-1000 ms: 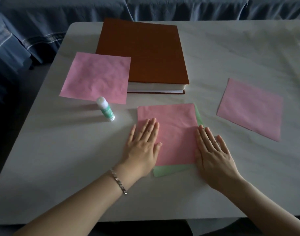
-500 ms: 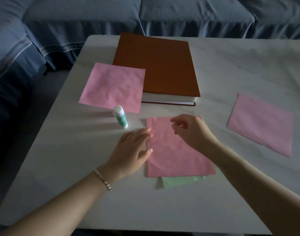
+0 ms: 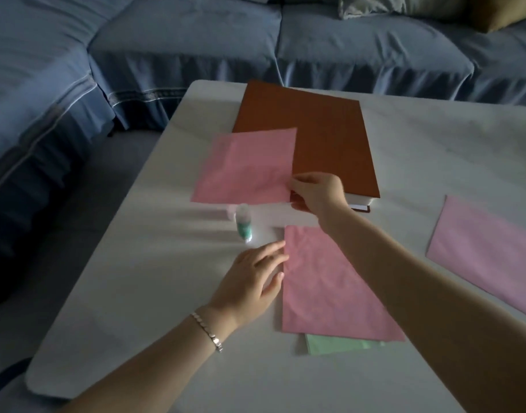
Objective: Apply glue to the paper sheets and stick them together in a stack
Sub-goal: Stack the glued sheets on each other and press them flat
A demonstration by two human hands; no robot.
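A pink sheet lies on a green sheet in the middle of the white table; only the green sheet's near edge shows. My left hand rests flat with its fingertips at the pink sheet's left edge. My right hand pinches the right edge of a second pink sheet, which is lifted off the table. A white and green glue stick stands upright just below that sheet. A third pink sheet lies at the right.
A thick book with a brown cover lies at the back of the table, partly under the lifted sheet. A blue sofa wraps around the table's far and left sides. The table's left edge drops to a dark floor.
My right hand left the stack, reached to the back left and took hold of the second pink sheet, which has lifted. My left hand slid to the stack's left edge. The camera tilted up.
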